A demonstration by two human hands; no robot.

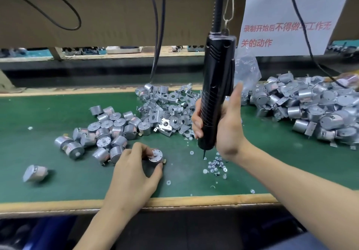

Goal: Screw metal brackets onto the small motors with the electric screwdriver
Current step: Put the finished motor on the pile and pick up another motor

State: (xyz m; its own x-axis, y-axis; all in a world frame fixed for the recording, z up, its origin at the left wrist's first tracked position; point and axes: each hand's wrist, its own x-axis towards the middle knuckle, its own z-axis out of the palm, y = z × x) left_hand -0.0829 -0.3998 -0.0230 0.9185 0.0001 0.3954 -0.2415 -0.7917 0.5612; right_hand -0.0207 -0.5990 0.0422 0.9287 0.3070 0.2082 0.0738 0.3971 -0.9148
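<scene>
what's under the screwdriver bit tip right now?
The electric screwdriver, gripped by the right hand, has its bit over loose screws and washers on the green mat. Whether the tip holds a screw is too small to tell.

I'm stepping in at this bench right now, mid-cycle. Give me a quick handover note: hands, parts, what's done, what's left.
Left hand: fingers closed on one bare motor standing on the green mat, no bracket on it.
Right hand: gripping the hanging electric screwdriver upright, bit tip down at the loose screws.
Parts: bare motors heaped left of centre, brackets piled behind the screwdriver.
Done: the heap at right looks like motors with brackets fitted.
Left: fit a bracket to the held motor, drive its screws, then work through the bare heap.
</scene>
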